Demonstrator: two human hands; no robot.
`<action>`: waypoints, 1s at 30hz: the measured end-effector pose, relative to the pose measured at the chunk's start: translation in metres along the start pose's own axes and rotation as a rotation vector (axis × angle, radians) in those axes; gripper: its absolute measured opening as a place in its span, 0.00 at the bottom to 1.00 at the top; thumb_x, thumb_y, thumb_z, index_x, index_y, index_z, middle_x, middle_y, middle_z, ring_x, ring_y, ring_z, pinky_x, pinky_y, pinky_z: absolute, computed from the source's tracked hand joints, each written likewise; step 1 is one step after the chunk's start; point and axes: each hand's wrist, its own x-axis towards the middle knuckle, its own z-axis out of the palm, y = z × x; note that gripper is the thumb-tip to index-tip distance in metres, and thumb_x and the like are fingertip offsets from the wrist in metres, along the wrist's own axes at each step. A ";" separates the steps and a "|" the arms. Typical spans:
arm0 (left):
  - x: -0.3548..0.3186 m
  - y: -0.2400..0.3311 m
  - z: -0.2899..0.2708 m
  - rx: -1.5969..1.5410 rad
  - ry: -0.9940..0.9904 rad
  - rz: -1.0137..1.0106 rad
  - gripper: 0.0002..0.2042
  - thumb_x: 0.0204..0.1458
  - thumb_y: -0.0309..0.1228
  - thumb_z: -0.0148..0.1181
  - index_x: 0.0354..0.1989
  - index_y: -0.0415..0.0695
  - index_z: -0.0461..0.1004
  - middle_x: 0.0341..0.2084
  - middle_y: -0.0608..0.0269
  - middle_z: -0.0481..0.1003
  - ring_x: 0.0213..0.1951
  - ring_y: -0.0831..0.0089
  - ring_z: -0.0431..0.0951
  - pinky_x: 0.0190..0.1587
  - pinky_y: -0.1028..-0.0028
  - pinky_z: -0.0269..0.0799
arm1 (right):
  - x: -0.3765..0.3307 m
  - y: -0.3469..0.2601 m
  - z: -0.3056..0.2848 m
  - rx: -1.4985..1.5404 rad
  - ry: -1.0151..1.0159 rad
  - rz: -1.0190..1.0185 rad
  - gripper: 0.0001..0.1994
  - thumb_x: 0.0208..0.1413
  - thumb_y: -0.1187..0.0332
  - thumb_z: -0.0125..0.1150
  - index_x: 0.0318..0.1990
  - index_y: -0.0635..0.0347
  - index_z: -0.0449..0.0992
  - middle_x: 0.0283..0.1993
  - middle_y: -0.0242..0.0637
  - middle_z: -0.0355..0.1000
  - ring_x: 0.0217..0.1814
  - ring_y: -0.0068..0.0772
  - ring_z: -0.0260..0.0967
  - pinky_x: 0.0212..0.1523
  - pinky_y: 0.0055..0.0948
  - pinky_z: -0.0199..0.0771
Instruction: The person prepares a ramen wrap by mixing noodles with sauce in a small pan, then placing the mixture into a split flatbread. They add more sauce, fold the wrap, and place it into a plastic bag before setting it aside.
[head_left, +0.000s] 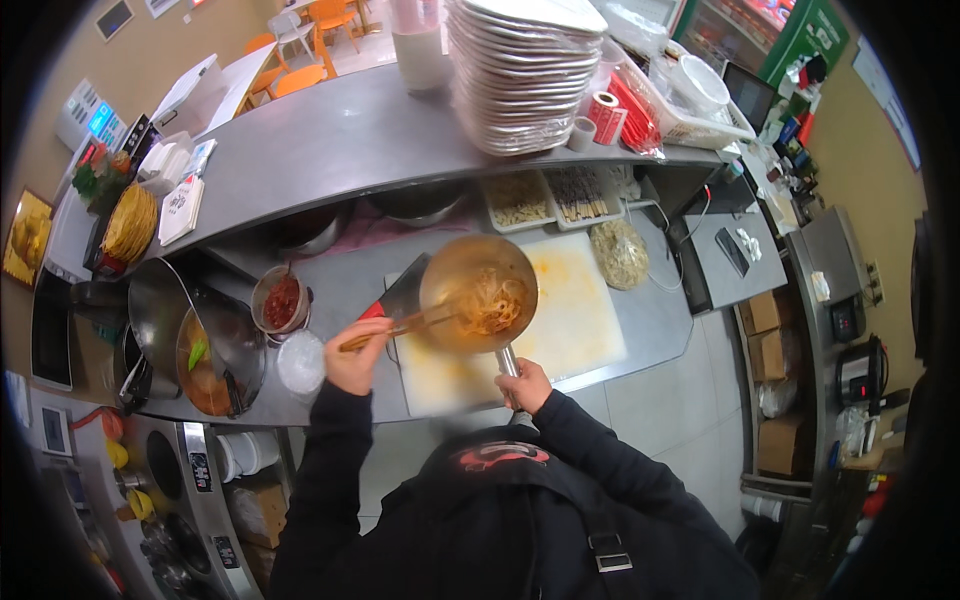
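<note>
Over a white cutting board point(585, 300), my right hand point(527, 386) is closed round the steel handle of a round metal pan point(440, 270). Inside the pan lie reddish-orange strips of food point(490, 315), their kind not clear. My left hand point(353, 358) grips wooden chopsticks point(405, 326), slightly blurred, whose tips reach into the pan beside the food. Left of the pan rests a knife point(405, 287) with a dark broad blade and a red handle, partly hidden behind my left hand and the chopsticks.
A tub of red sauce point(281, 301) and a clear plastic-covered container point(300, 363) stand left of the board. Farther left is a large steel pot point(155, 310). Trays of food point(516, 199) and a bagged bundle point(619, 254) lie behind. Stacked white trays point(525, 80) top the raised shelf.
</note>
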 end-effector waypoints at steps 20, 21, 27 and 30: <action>0.003 0.010 0.010 -0.031 -0.153 -0.148 0.05 0.53 0.17 0.62 0.38 0.32 0.80 0.41 0.56 0.82 0.42 0.73 0.81 0.49 0.76 0.75 | 0.007 0.009 -0.004 0.004 -0.031 0.032 0.09 0.55 0.75 0.60 0.41 0.65 0.69 0.23 0.35 0.69 0.15 0.26 0.67 0.18 0.25 0.67; 0.005 0.010 0.011 -0.029 -0.108 -0.197 0.05 0.53 0.17 0.62 0.38 0.32 0.80 0.41 0.56 0.82 0.42 0.73 0.81 0.49 0.76 0.75 | 0.006 0.009 -0.003 0.032 -0.015 0.008 0.09 0.55 0.75 0.60 0.41 0.65 0.69 0.23 0.35 0.69 0.15 0.26 0.67 0.18 0.25 0.67; 0.006 0.016 0.019 -0.133 -0.119 -0.196 0.06 0.53 0.16 0.62 0.39 0.32 0.80 0.42 0.56 0.82 0.44 0.72 0.81 0.50 0.75 0.75 | 0.003 0.009 -0.004 0.143 -0.177 0.011 0.08 0.55 0.73 0.62 0.39 0.64 0.69 0.22 0.34 0.69 0.15 0.27 0.67 0.17 0.25 0.67; 0.005 0.021 0.018 -0.021 -0.153 -0.162 0.07 0.53 0.16 0.62 0.39 0.32 0.80 0.42 0.55 0.82 0.44 0.71 0.81 0.50 0.74 0.75 | 0.005 0.006 -0.004 0.075 -0.112 -0.015 0.09 0.55 0.73 0.61 0.39 0.65 0.68 0.22 0.34 0.69 0.16 0.27 0.67 0.17 0.26 0.67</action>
